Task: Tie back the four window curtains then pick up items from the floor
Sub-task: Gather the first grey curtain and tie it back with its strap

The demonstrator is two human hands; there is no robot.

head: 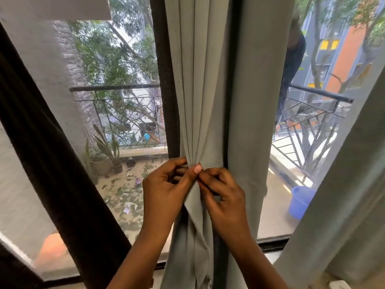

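Head view: we see the left hand (pixel 164 190) and right hand (pixel 224 197) pinching the gathered grey curtain (pixel 200 101) at the window's centre post. If either pinch loosens, we judge the folds would spread.

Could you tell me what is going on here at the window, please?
A person is gathering the grey curtain in the middle of the window. The left hand and the right hand pinch the bunched fabric together, fingertips meeting. No tie-back is visible. Another grey curtain hangs at right, and a dark curtain at left.
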